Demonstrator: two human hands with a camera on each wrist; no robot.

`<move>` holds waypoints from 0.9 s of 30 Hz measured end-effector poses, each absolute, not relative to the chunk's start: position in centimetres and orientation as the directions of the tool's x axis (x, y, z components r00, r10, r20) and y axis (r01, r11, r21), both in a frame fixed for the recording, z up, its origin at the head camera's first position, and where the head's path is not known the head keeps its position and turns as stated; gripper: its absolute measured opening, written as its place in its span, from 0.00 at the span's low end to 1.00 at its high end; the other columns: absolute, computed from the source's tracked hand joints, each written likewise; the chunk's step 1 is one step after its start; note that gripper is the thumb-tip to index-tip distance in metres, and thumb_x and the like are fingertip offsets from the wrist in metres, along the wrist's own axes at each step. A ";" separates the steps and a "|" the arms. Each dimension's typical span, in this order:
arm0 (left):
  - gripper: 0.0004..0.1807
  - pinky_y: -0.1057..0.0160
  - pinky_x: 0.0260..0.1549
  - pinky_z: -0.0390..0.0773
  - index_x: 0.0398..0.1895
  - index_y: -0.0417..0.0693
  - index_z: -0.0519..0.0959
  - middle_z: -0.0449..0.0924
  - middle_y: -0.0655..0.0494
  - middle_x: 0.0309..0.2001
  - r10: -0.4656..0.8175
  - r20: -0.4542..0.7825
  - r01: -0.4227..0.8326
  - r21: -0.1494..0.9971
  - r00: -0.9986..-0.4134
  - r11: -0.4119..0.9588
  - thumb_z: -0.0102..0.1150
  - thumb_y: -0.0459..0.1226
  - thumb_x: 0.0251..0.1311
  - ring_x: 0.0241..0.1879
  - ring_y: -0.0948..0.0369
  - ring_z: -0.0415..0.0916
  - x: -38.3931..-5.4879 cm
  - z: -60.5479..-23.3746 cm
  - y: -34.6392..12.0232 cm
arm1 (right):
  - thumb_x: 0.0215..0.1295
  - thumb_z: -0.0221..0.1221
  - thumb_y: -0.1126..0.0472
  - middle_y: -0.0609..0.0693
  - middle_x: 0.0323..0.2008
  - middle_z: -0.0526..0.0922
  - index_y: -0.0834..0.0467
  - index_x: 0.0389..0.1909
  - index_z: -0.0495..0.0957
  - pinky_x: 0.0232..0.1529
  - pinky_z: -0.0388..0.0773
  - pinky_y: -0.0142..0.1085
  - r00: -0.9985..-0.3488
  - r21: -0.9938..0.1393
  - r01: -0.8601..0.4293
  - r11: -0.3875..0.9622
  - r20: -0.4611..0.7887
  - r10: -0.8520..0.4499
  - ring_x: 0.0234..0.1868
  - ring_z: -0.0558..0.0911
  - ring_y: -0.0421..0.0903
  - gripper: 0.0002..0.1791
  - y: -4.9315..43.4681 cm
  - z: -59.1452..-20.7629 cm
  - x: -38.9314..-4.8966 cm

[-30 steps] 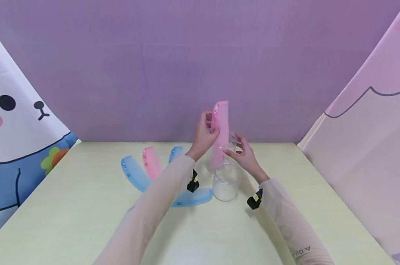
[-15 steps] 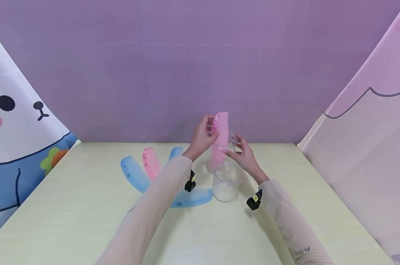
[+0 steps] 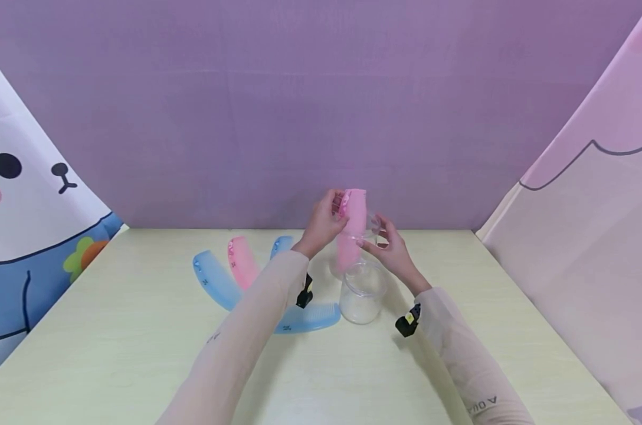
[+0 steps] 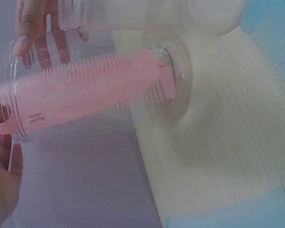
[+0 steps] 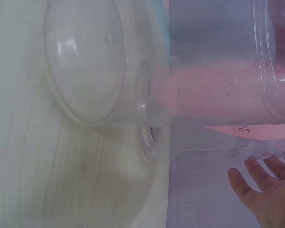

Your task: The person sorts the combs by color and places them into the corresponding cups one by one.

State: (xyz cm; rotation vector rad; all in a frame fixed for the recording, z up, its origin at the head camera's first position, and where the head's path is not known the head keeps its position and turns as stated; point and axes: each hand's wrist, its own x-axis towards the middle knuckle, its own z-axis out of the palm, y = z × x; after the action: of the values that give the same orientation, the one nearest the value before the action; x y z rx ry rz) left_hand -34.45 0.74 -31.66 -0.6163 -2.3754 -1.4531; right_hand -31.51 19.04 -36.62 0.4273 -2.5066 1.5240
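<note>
A pale table [image 3: 140, 360] with faint wood grain fills the lower half of the head view. Behind it hangs a purple backdrop [image 3: 300, 106], flanked by a printed cartoon panel [image 3: 23, 200] at the left edge and a pink-and-white panel [image 3: 592, 195] at the right.

At the centre, the left hand [image 3: 323, 225] pinches an upright pink comb [image 3: 356, 211] near its top, thumb in front and fingers behind. The comb's lower part is inside the clear rear jar [image 4: 104, 119]. The right hand [image 3: 394, 251] grips that jar near the rim, thumb and fingers apart around it.

A clear front jar [image 3: 361, 302] stands nearer the camera and overlaps the rear jar's base. The left sleeve [image 3: 252, 327] crosses the lower middle, hiding parts of the loose combs; the right sleeve [image 3: 469, 354] comes in from the lower right. Each wrist carries a black device, one on the left [image 3: 304, 292] and one on the right [image 3: 408, 321].

Two jars show. Four loose combs show left of them: a blue comb [image 3: 215, 279] furthest left, one pink comb beside it [image 3: 242, 261], a blue one beyond [image 3: 282, 244], and a blue one below centre [image 3: 311, 317], its end close by the front jar. Whether the rear jar contains more than one pink comb, I cannot tell.
</note>
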 end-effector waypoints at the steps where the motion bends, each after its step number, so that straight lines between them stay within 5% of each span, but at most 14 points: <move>1: 0.25 0.59 0.49 0.76 0.52 0.39 0.65 0.74 0.45 0.45 0.206 0.457 0.501 0.767 -0.865 0.400 0.61 0.26 0.50 0.45 0.53 0.74 -34.4 -31.7 0.7 | 0.55 0.63 0.51 0.56 0.66 0.59 0.54 0.69 0.48 0.59 0.67 0.52 -0.944 -0.837 -0.331 0.436 0.294 -0.151 0.64 0.63 0.59 0.45 19.0 -36.6 -31.5; 27: 0.25 0.56 0.54 0.73 0.58 0.46 0.63 0.72 0.48 0.53 0.199 0.323 0.379 0.787 -0.925 0.487 0.56 0.31 0.57 0.54 0.53 0.70 -34.2 -31.5 0.6 | 0.57 0.61 0.60 0.63 0.67 0.56 0.63 0.68 0.47 0.60 0.64 0.55 -0.952 -0.859 -0.303 0.412 0.257 -0.164 0.64 0.62 0.62 0.43 18.4 -34.0 -29.3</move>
State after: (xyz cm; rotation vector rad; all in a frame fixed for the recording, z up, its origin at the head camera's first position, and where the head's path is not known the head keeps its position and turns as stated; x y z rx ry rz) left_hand -34.19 0.63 -31.54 -0.4997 -2.5416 -1.4167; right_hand -29.31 18.41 -33.99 0.4209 -2.5261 1.5803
